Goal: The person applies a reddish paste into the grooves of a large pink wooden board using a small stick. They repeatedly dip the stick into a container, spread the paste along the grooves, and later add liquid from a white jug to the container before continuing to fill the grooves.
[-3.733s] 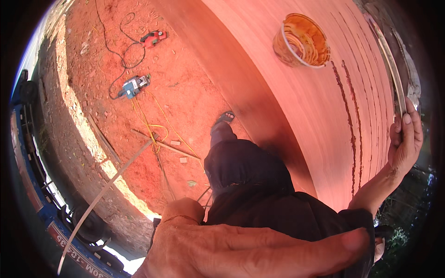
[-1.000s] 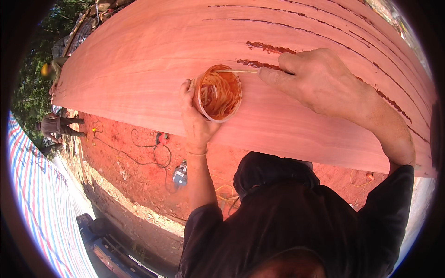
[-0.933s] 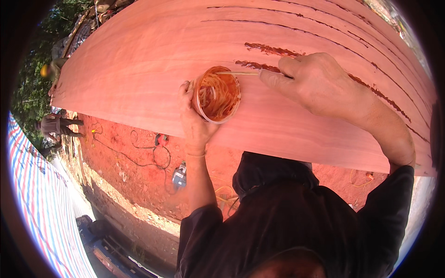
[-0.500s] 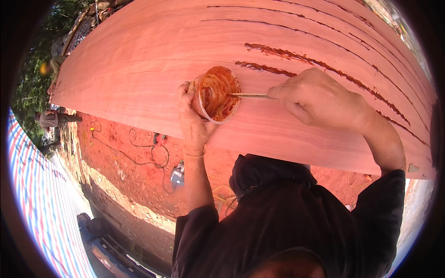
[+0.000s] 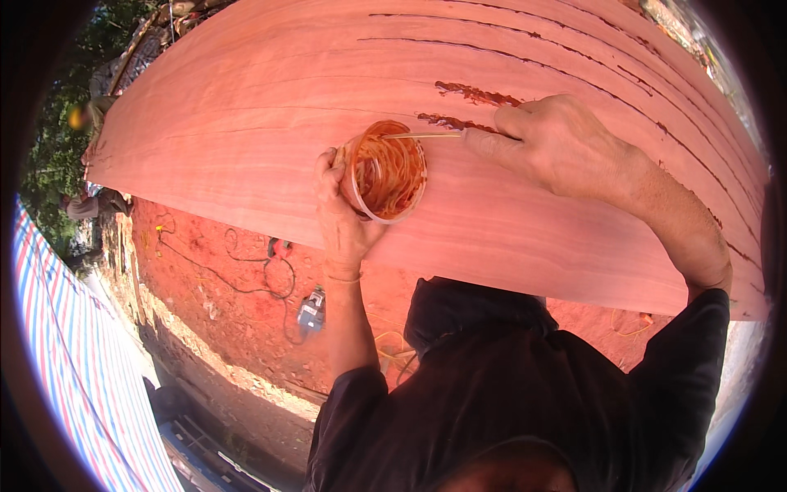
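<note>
Right hand [image 5: 566,148] shifted forward, palm down

Board [image 5: 238,123] free at L, L grip [image 5: 344,217] + tub [image 5: 366,148] block ctr, stick [image 5: 438,134] spans to R grip [image 5: 566,148]

Tub [image 5: 354,164]: round, translucent; mouth tilted toward the viewer; interior smeared with reddish-brown paste [image 5: 389,184]. Location: over the wooden slab [image 5: 246,123]. Stick [image 5: 436,134]: thin, pale, nearly level; left end inside the tub's mouth, toward its far side.
</note>
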`<state>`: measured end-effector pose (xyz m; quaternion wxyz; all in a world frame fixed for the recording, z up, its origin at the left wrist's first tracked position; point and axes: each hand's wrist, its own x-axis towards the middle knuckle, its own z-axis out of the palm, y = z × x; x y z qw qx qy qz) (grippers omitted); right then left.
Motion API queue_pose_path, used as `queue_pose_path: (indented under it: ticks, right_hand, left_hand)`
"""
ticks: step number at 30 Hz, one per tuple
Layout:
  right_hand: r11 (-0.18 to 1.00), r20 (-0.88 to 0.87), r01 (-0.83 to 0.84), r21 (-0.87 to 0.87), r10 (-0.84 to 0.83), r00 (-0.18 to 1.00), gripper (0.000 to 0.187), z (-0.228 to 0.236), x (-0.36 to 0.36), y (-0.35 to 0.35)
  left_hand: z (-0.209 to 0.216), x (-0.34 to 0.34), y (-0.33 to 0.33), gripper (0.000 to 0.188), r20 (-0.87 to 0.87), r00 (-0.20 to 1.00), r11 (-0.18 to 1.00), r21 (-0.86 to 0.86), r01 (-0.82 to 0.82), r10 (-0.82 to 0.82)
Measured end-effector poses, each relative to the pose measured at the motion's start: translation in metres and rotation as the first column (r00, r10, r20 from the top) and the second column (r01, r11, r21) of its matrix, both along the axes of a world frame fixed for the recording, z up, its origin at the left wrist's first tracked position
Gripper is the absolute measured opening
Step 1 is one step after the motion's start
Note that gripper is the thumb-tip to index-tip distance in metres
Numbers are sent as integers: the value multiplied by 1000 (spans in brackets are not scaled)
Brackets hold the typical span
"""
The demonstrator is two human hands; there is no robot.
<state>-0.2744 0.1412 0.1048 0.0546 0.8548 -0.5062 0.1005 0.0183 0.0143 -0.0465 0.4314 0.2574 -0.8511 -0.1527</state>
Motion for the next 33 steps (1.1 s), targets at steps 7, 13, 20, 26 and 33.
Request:
queue_pose_path:
  ticks: [7,13,20,26,33]
  right_hand:
    - [995,65,26,93,-33,997,31,-15,-2,5]
    - [923,446,32,383,-215,869,15,-23,2,4]
    - [918,634,20,395,-288,717,25,-24,5,-3]
    - [1000,106,-30,7,29,994,41,-12,-3,-9]
    - [997,48,-26,77,22,999,42,-13,-4,-10]
  left_hand:
    - [-6,4,-2,98,10,1000,1000,23,-10,10]
    - [-6,2,-3,98,5,1000,997,76,-9,9]
    - [1,1,0,99,35,999,999,14,-41,40]
    - [7,-3,2,90,27,997,997,34,-70,69]
    - [7,-2,4,89,31,997,995,57,-76,74]
